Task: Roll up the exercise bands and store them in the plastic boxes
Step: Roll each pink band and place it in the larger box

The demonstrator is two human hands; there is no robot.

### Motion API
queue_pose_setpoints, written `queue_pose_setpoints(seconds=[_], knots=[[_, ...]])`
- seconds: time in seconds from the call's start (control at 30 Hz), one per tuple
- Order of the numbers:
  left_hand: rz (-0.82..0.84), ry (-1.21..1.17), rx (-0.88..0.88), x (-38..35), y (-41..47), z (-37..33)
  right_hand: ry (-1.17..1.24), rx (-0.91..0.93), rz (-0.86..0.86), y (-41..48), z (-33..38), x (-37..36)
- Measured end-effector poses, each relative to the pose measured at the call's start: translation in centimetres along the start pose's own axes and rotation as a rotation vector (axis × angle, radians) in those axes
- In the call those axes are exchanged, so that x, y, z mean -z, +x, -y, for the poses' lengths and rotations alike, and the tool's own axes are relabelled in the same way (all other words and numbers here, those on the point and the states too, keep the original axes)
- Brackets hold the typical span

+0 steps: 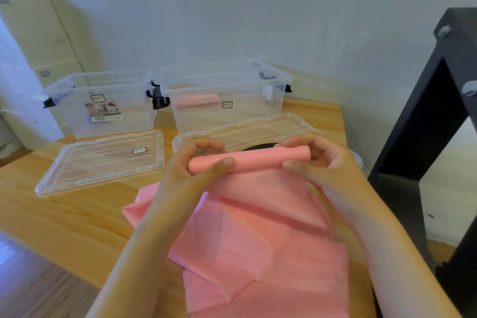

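A pink exercise band (pixel 258 227) lies spread and folded over the wooden table toward me, its far end wound into a tight roll (pixel 255 159). My left hand (pixel 191 162) grips the roll's left end, thumb on top. My right hand (pixel 317 160) grips the right end the same way. Two clear plastic boxes stand open at the back: the left box (pixel 103 103) holds nothing that I can see, and the right box (pixel 224 95) has one rolled pink band (pixel 197 100) inside.
Two clear lids lie flat in front of the boxes, one on the left (pixel 103 162) and one behind my hands (pixel 245 131). A black metal frame (pixel 438 111) stands at the right table edge. Cardboard boxes (pixel 38 33) sit far left. A dark round object hides behind the roll.
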State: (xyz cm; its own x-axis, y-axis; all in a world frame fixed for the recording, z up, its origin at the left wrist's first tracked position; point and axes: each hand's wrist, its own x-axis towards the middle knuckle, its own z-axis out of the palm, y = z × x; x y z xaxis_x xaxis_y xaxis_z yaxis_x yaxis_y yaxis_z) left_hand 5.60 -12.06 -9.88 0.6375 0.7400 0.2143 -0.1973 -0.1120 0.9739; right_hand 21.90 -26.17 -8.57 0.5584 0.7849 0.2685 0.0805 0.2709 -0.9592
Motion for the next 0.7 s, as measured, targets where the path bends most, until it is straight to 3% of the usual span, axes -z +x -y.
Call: queue_pose_setpoints(seconds=[0.53,0.7], knots=[[0.079,0.014,-0.193,-0.12,0.13,0.42,-0.004,-0.137,-0.013,0.01,-0.09,-0.04],[0.091,0.077,-0.097,-0.2,0.11,0.44,-0.031,-0.057,0.011,0.05,-0.07,0.53]])
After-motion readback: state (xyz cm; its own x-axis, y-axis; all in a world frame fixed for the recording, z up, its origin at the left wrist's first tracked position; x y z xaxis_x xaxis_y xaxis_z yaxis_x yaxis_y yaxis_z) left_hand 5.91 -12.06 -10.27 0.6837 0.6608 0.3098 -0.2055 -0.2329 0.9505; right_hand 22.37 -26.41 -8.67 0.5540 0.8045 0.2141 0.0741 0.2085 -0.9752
